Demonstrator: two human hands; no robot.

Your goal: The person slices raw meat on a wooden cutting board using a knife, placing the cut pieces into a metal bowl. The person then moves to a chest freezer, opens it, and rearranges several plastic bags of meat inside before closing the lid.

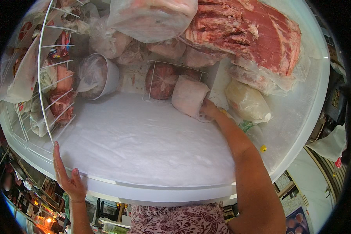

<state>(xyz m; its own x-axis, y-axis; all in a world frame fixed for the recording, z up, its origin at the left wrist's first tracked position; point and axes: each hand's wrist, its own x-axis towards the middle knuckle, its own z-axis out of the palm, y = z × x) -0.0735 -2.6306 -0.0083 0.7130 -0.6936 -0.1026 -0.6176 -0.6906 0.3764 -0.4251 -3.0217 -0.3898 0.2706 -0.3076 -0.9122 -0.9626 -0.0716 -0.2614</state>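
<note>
Deep in a white chest freezer [144, 190], my right hand [210, 110] is closed on the near right side of a pale pink, frosty package in clear plastic [188, 95]. Its fingertips are partly hidden by the wrap. The package is beside a bagged dark red ball of meat [162, 82] near a white wire divider [178, 65]. At the front left rim, my left hand [69, 177] is open with its fingers stretched upward. Its fingertips are by the lower end of a white wire rack [41, 74], and nothing is in its grasp.
Thick frost [152, 144] coats the near inner wall. A white bucket with a bag inside [112, 76] lies tilted at left. A large slab of red meat [249, 31] lies at far right, above a bagged pale bundle [245, 102]. A big bagged block [152, 17] is at the back.
</note>
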